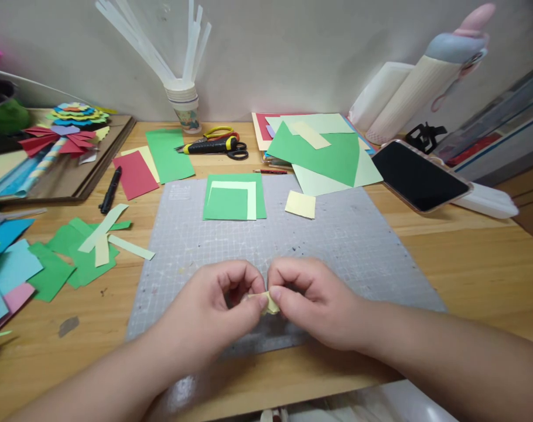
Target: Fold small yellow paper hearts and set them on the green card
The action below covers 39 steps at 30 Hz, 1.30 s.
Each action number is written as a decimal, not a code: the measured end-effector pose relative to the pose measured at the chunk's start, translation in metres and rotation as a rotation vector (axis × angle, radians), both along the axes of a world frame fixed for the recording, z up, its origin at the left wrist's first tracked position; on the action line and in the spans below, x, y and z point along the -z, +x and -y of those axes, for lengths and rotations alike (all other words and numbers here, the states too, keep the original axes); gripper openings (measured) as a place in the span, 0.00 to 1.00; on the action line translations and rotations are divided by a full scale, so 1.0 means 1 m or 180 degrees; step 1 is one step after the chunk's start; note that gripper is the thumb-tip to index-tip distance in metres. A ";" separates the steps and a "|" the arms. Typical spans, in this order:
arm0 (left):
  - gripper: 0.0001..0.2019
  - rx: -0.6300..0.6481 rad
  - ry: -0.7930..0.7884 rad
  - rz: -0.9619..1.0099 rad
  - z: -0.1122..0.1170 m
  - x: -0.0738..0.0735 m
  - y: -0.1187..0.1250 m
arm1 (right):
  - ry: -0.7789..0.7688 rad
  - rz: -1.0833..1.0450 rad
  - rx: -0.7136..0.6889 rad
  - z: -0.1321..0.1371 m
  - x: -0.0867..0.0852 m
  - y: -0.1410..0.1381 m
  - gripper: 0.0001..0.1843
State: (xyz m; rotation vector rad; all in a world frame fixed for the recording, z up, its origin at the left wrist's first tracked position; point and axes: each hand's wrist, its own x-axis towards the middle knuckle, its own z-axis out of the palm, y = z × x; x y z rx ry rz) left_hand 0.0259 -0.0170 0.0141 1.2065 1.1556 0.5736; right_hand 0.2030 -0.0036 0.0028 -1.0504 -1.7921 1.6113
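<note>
"Bare forearms [429, 335] come nearest in my head view; where do they lead?"

"To my left grip [225, 299] and right grip [317, 299], almost meeting over the near part of the grey cutting mat [172, 281] on the desk [486, 281]."

"How do they stand?"

"Both are clamped on the small pale-yellow paper [272, 303]: left pinches one side, right the other, so only a little of it shows between them."

"Anything beyond?"

"Layered green sheets [229, 205] and a flat yellow square [300, 204] lie on the mat, side by side, slightly apart."
</note>
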 end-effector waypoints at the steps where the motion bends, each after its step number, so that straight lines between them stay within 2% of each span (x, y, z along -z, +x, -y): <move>1: 0.08 -0.0006 -0.0005 0.0026 0.000 0.000 0.000 | -0.0107 -0.0035 -0.0048 -0.001 0.000 0.000 0.09; 8: 0.09 -0.0312 -0.0021 0.0188 -0.006 -0.003 -0.001 | -0.0494 -0.0215 0.0018 -0.003 0.000 -0.001 0.09; 11: 0.09 -0.0257 0.0004 0.0072 -0.005 -0.001 -0.002 | -0.0558 -0.0181 0.0049 -0.002 0.001 -0.003 0.09; 18: 0.07 0.0176 0.0132 -0.0083 -0.004 0.010 -0.007 | -0.0634 -0.0011 -0.0130 -0.003 0.004 -0.004 0.09; 25: 0.09 -0.0117 0.0179 0.0099 -0.007 0.001 -0.007 | -0.0744 -0.0290 0.0088 -0.008 0.007 -0.006 0.07; 29: 0.08 -0.0086 0.0220 -0.0047 -0.006 0.001 -0.006 | -0.0748 -0.0449 0.0225 -0.008 0.008 -0.008 0.05; 36: 0.09 -0.0056 0.0304 -0.0088 -0.005 0.000 -0.003 | -0.0726 -0.0438 0.0042 -0.010 0.008 -0.005 0.06; 39: 0.09 -0.0078 0.0295 -0.0069 -0.005 0.000 -0.003 | -0.0533 -0.0405 0.0070 -0.008 0.009 -0.005 0.09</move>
